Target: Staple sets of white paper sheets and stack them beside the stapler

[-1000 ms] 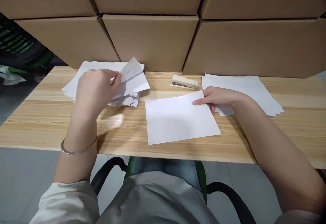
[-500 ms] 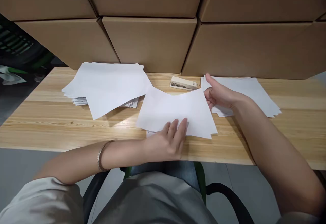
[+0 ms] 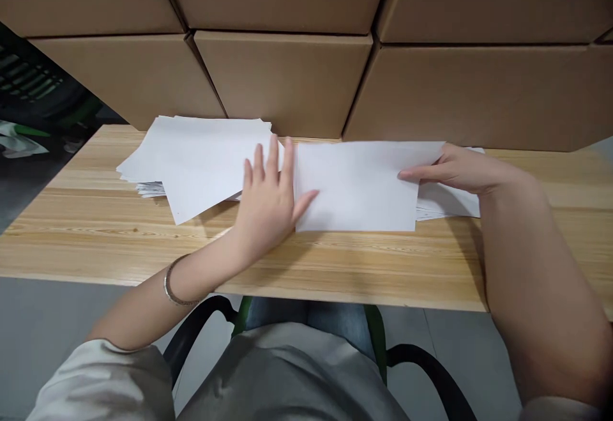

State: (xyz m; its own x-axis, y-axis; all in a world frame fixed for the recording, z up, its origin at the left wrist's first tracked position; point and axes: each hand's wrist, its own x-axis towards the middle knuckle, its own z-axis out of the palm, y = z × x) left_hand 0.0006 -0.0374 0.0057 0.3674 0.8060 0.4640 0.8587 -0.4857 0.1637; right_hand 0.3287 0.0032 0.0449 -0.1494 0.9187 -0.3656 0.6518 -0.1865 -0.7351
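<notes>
White paper sheets (image 3: 357, 184) stand in front of me at the middle of the table, raised off it. My right hand (image 3: 453, 168) grips their right end, thumb on the near face and fingers behind. At their left edge is my left hand (image 3: 272, 194), open, fingers stretched up and thumb across the near face. To its left lies a thick stack of white paper (image 3: 205, 153), its top sheet turned askew. Behind the held sheets and my right hand, a second paper stack (image 3: 450, 200) is partly hidden. The stapler does not show now.
Large brown cardboard boxes (image 3: 282, 82) form a wall along the back of the wooden table (image 3: 96, 236). A chair armrest (image 3: 426, 363) curves below the table's front edge. Dark items and a whitish cloth (image 3: 19, 140) are off the left end.
The sheets have gone from drooping low to upright, further right and back, now covering the stapler. My left hand has moved up and left to their edge; my right hand has shifted right with them.
</notes>
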